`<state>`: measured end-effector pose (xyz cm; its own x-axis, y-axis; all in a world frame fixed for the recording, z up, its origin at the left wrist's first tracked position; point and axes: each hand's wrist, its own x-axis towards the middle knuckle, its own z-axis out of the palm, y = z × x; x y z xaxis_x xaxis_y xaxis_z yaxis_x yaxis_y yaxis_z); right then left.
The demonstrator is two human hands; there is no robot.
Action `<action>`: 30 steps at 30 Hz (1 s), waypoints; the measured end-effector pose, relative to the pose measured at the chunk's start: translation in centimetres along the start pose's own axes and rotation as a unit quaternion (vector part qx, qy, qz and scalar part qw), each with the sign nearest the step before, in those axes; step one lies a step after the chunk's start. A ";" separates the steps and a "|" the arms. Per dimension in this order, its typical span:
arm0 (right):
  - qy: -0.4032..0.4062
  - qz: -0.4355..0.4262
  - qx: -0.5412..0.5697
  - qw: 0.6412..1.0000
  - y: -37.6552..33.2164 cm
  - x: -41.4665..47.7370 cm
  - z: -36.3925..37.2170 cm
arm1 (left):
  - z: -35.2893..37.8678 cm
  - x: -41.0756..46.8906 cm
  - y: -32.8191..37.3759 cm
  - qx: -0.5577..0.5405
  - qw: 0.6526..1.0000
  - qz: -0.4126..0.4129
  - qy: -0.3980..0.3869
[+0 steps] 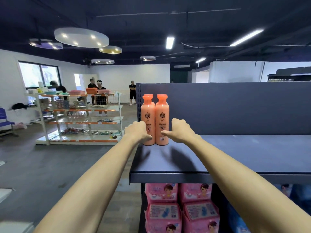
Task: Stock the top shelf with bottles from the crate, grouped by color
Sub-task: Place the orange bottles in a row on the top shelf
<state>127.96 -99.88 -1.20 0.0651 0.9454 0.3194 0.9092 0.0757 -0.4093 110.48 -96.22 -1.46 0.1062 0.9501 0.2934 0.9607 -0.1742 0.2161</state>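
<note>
We have two peach-orange bottles standing on the top shelf point(235, 153), at its far left end, close to the back panel point(235, 106) and just beside the corner post point(138, 101). The left bottle point(148, 113) and the right bottle point(162, 115) stand upright, side by side, touching or very nearly so, with their labels facing us.

Our left hand point(139, 132) wraps the lower body of the left bottle, its fingers point(143, 123) curled round the outer side and the thumb across the front. Our right hand point(179, 132) grips the right bottle the same way, with its fingers point(176, 122) curled round the outer side and the thumb laid on the label near the base. The crate is out of view, so we cannot say how many bottles wait in it, or in which colours.

We judge the step in hand to be seating this pair. To do it well, we feel for both bases sitting flat before we loosen anything. We nudge the two bottles together so the one colour reads as a block, and we tuck them towards the post so that the run of shelf to the right serves the other colours.

These bottles look tall and narrow, so they probably tip easily. We therefore open our fingers outward, away from the pair, without dragging our thumbs across the fronts. Then we draw our hands straight back and low.
</note>
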 end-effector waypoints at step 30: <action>0.060 0.164 -0.319 0.932 29.3 -23.2 -15.1 | 10.2 -14.7 36.3 -0.022 0.878 0.453 0.151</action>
<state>159.33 -124.41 -7.69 0.3927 0.8392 0.3761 0.8894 -0.4506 0.0767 146.38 -113.87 -7.40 0.7429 0.3054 0.5957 0.5052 -0.8397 -0.1994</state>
